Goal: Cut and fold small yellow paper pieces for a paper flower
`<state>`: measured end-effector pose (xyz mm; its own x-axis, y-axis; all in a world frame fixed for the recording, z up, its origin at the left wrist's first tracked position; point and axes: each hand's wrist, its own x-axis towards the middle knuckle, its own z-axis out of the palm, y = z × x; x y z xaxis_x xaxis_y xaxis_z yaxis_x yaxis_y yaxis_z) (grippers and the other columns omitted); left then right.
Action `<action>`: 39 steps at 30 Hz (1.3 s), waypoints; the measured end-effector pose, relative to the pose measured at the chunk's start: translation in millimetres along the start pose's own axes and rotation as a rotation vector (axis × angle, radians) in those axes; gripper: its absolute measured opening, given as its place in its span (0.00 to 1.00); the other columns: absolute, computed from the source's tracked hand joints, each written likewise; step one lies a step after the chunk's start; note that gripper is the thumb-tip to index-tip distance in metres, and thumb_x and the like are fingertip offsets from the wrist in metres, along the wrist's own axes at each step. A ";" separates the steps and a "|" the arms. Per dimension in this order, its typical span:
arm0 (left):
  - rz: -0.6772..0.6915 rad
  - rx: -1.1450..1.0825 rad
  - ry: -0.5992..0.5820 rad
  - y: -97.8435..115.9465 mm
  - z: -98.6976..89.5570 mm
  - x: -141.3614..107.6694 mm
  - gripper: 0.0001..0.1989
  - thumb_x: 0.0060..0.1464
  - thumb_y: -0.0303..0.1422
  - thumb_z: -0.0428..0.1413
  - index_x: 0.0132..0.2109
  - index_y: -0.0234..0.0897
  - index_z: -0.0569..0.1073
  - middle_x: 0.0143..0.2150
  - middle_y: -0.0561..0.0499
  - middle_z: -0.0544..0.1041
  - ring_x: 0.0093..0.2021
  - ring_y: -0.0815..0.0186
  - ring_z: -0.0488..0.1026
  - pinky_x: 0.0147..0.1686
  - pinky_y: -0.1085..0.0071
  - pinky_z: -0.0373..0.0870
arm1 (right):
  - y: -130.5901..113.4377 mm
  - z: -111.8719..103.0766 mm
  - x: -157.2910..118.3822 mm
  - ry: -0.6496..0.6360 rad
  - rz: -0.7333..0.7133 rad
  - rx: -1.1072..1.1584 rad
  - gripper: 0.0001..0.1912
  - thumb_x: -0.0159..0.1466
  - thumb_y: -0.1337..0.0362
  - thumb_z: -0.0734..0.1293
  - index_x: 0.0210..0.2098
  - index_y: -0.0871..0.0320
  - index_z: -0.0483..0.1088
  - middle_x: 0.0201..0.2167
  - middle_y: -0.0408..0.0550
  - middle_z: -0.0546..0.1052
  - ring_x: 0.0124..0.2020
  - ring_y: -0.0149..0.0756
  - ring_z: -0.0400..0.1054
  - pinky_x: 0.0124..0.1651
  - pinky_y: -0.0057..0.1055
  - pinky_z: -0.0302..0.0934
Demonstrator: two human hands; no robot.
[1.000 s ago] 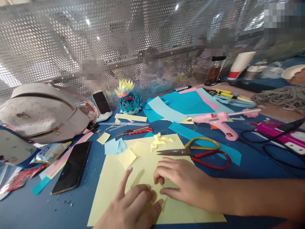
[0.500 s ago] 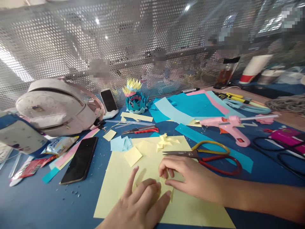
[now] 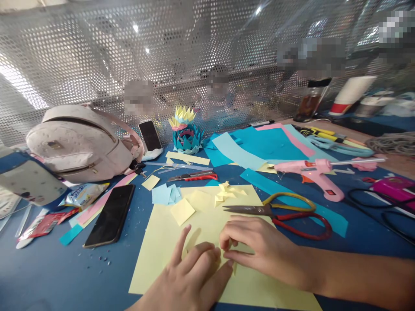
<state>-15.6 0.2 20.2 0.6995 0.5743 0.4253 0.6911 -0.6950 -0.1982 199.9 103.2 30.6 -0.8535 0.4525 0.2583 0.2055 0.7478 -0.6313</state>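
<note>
Over a large yellow paper sheet (image 3: pixel 152 263), both hands meet at a small piece of yellow paper (image 3: pixel 234 268), which is mostly hidden by fingers. My left hand (image 3: pixel 197 272) presses it with bent fingers and thumb, little finger raised. My right hand (image 3: pixel 256 242) pinches the piece from the other side. Just beyond lie scissors (image 3: pixel 251 210) with one yellow and one red handle. Folded yellow paper pieces (image 3: pixel 226 192), a yellow paper square (image 3: pixel 183 211) and light blue paper squares (image 3: pixel 165 194) rest on or beside the sheet's far edge.
A pink glue gun (image 3: pixel 311 170), a red utility knife (image 3: pixel 197 176) and blue paper sheets (image 3: pixel 259 142) lie farther back. A folded paper ornament (image 3: pixel 186 138) stands near the mesh. At left are a black phone (image 3: pixel 110 216) and a backpack (image 3: pixel 78 144).
The view has shifted slightly, so the table's things appear a little farther right. Both hands keep their hold on the small yellow paper, with only slight finger movement.
</note>
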 end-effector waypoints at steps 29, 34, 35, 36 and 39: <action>0.017 -0.133 0.061 -6.1 6.0 -3.8 0.25 0.76 0.38 0.37 0.54 0.31 0.76 0.48 0.48 0.81 0.55 0.64 0.76 0.72 0.45 0.23 | 14.1 -23.1 11.3 -0.136 -0.180 -0.082 0.09 0.68 0.69 0.64 0.36 0.56 0.76 0.36 0.46 0.72 0.38 0.34 0.66 0.38 0.29 0.56; -0.006 -0.146 0.129 -3.3 17.7 -9.4 0.29 0.76 0.43 0.34 0.54 0.32 0.76 0.48 0.48 0.82 0.55 0.63 0.75 0.73 0.44 0.27 | 19.7 -26.8 12.7 -0.201 -0.191 -0.140 0.11 0.71 0.60 0.63 0.36 0.58 0.72 0.34 0.46 0.71 0.37 0.37 0.64 0.39 0.32 0.56; -0.005 -0.150 0.128 -2.9 19.7 -10.6 0.29 0.75 0.43 0.34 0.55 0.32 0.76 0.48 0.48 0.82 0.55 0.63 0.75 0.73 0.43 0.28 | 20.6 -26.9 12.6 -0.210 -0.196 -0.144 0.11 0.71 0.60 0.63 0.36 0.58 0.71 0.33 0.46 0.71 0.37 0.37 0.63 0.39 0.32 0.57; -0.006 -0.155 0.137 -2.5 21.5 -11.8 0.29 0.75 0.43 0.33 0.55 0.32 0.76 0.48 0.47 0.81 0.55 0.62 0.75 0.73 0.43 0.29 | 21.4 -27.0 12.5 -0.216 -0.201 -0.144 0.10 0.71 0.60 0.63 0.35 0.58 0.71 0.33 0.46 0.71 0.37 0.37 0.63 0.40 0.32 0.57; -0.011 -0.163 0.138 -1.9 25.2 -13.9 0.29 0.75 0.42 0.34 0.56 0.32 0.75 0.49 0.47 0.81 0.56 0.62 0.75 0.73 0.42 0.31 | 23.6 -28.0 13.1 -0.229 -0.235 -0.131 0.08 0.71 0.62 0.63 0.36 0.58 0.70 0.33 0.45 0.72 0.37 0.37 0.63 0.43 0.33 0.58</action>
<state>-22.0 4.4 -7.6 0.6531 0.5249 0.5458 0.6520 -0.7564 -0.0528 207.0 140.4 39.6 -0.9671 0.1511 0.2048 0.0380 0.8814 -0.4708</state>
